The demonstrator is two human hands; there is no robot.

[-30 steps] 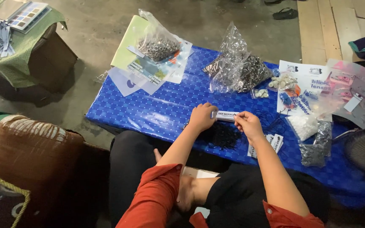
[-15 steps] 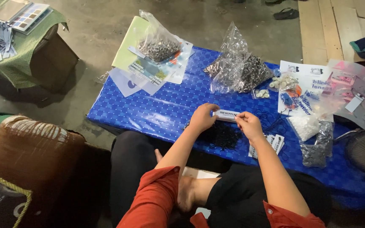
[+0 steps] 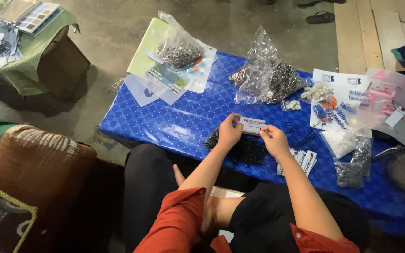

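On the blue-covered bench [image 3: 165,124], a clear bag of small metal rings [image 3: 178,47] lies at the far left on printed sheets [image 3: 158,77]. A larger clear bag of dark parts [image 3: 268,77] stands further right. Near the front edge, the left hand [image 3: 229,132] and right hand [image 3: 273,139] hold a small white card [image 3: 251,125] between them, each grip closed on one end, just above a heap of black cords [image 3: 244,150]. More white cards [image 3: 305,160] lie just right of the right hand, then small clear bags [image 3: 352,161].
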